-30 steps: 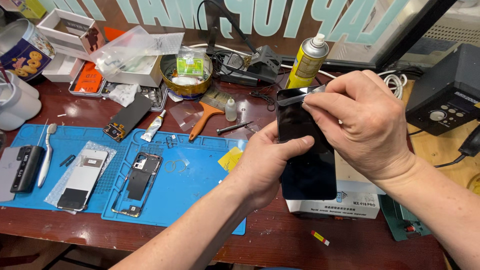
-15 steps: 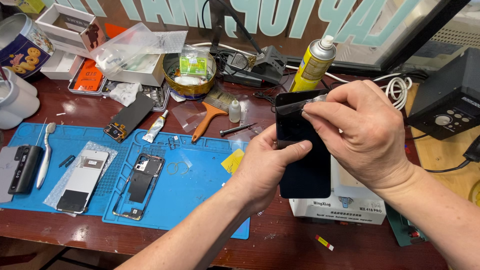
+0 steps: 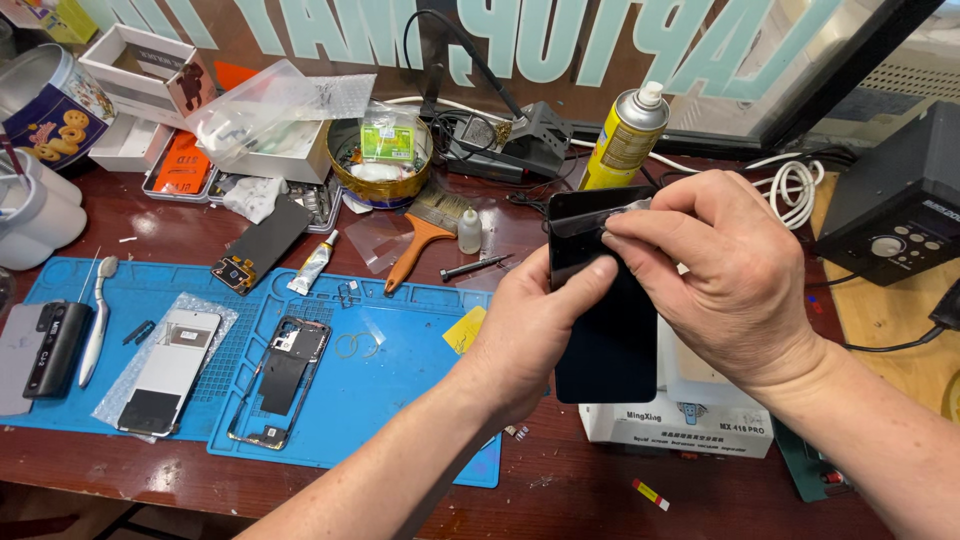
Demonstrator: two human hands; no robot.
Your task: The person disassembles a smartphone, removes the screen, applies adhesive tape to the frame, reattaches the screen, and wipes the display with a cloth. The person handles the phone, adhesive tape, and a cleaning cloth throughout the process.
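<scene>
Two hands: left hand (image 3: 535, 335), right hand (image 3: 725, 275), gripping black screen (image 3: 605, 340).

The black phone screen panel (image 3: 605, 320) is a flat, glossy dark rectangle, held nearly upright above the white box right of the blue mat. At its far top edge a thin clear film strip (image 3: 625, 210) lifts away, pinched between fingertips.

left hand (image 3: 535, 330) grips black phone screen (image 3: 600, 320) | right hand (image 3: 730, 275) fingers pinch its top edge | above blue mat (image 3: 400, 400)
</scene>
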